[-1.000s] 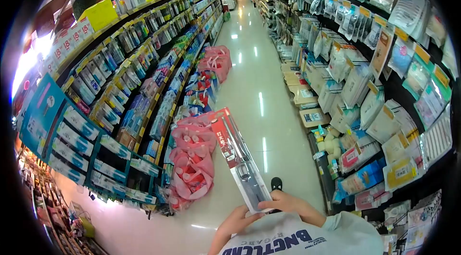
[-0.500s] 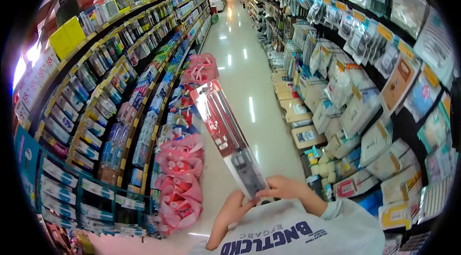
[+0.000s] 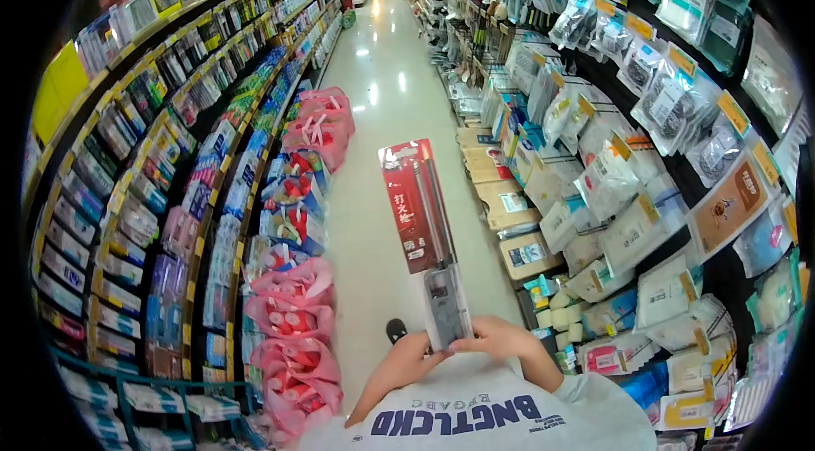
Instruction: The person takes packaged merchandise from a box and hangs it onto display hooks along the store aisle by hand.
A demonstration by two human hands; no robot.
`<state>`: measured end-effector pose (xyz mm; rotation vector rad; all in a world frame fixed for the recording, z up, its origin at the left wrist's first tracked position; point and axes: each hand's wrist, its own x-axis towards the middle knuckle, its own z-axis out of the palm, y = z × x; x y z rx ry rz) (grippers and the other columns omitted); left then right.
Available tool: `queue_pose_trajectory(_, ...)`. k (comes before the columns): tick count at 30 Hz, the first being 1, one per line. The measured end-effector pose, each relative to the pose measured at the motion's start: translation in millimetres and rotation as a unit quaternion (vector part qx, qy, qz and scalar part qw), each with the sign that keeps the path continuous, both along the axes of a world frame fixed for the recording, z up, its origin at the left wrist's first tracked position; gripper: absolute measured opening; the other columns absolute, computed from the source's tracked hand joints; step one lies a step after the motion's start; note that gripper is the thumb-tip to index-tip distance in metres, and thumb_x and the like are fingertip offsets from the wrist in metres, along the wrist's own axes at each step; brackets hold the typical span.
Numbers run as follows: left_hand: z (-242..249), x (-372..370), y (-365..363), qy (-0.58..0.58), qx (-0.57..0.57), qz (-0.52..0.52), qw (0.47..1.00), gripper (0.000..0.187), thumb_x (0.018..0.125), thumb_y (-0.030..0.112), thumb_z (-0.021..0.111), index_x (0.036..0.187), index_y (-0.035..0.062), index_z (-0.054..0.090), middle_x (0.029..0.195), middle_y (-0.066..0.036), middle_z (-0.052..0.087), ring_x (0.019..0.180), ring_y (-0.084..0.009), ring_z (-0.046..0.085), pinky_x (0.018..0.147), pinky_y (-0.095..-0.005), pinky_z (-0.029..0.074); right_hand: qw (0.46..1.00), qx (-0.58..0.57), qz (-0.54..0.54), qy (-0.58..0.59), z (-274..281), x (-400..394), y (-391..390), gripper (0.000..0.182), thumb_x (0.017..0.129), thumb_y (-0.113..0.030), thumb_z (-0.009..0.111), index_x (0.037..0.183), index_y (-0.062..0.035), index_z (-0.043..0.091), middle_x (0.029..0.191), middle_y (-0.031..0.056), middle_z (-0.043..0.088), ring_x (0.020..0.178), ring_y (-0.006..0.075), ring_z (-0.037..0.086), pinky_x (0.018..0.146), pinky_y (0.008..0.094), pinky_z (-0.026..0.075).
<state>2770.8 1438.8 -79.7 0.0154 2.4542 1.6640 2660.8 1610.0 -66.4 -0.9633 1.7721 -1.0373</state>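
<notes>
In the head view a long-necked lighter (image 3: 440, 281) is sealed in a clear blister pack with a red card printed with Chinese characters. It stands nearly upright in front of my chest, its dark barrel at the top and its grey handle at the bottom. My left hand (image 3: 411, 359) pinches the lower left corner of the pack. At the lower right edge, my right hand (image 3: 488, 339) is closed on the same pack. Both thumbs meet near its bottom end, and most of the other fingers are hidden behind it.
Pink bags (image 3: 297, 307) of red-capped bottles line the floor along the left shelves (image 3: 182, 188). Cutting boards (image 3: 526, 256) and hanging packets (image 3: 675, 107) fill the right rack. A pale shiny aisle floor (image 3: 382, 103) runs ahead, and a dark shoe (image 3: 396, 330) shows below.
The pack has swung from leaning left to nearly upright, and its red card now faces me more squarely. The view has turned a little to the right. Both hands keep their hold.
</notes>
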Motion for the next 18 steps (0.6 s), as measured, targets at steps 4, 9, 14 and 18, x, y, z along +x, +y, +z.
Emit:
queue_pose_trajectory(4,12.8,-46.0,-70.0,0.055,-0.017,-0.009,0.998,0.024,0.079,0.016,0.057,0.097,0.0001,0.056,0.086,-0.02,0.06,0.08,-0.0326,0.058,0.072,-0.0363,0.045,0.998,-0.008,-0.034,0.043,14.6,-41.7,-67.2,0.041,0.08,-0.036,0.058,0.1,-0.0003,0.057,0.087,0.0151,0.062,0.08,0.0207,0.058,0.073,0.0303,0.044)
queue_pose_trajectory(9,-1.1,-89.7,-160.5,0.136,-0.073,0.002,0.988,0.027,0.076,0.013,0.057,0.101,0.0021,0.055,0.092,-0.019,0.057,0.087,-0.0336,0.055,0.075,-0.0371,0.043,0.997,-0.038,-0.043,0.045,16.5,-80.3,-155.4,0.04,0.079,-0.036,0.06,0.099,-0.0015,0.057,0.089,0.016,0.062,0.08,0.0239,0.059,0.073,0.0316,0.044)
queue_pose_trajectory(14,-9.2,-118.4,-214.7,0.117,-0.052,-0.017,0.992,0.027,0.074,0.012,0.057,0.099,0.0019,0.055,0.093,-0.019,0.057,0.089,-0.0342,0.054,0.078,-0.0375,0.042,0.996,0.007,-0.038,0.079,21.7,-109.1,-207.4,0.04,0.078,-0.035,0.061,0.101,-0.0024,0.056,0.092,0.0172,0.061,0.083,0.0286,0.059,0.075,0.0326,0.044)
queue_pose_trajectory(18,3.2,-134.3,-239.6,0.06,-0.058,0.042,0.996,0.028,0.073,0.012,0.057,0.098,0.0004,0.055,0.094,-0.021,0.056,0.089,-0.0373,0.053,0.078,-0.0385,0.042,0.998,-0.005,0.033,0.044,-3.8,-144.5,-249.1,0.043,0.08,-0.039,0.057,0.104,-0.0027,0.056,0.093,0.0196,0.06,0.086,0.0314,0.058,0.077,0.0339,0.043)
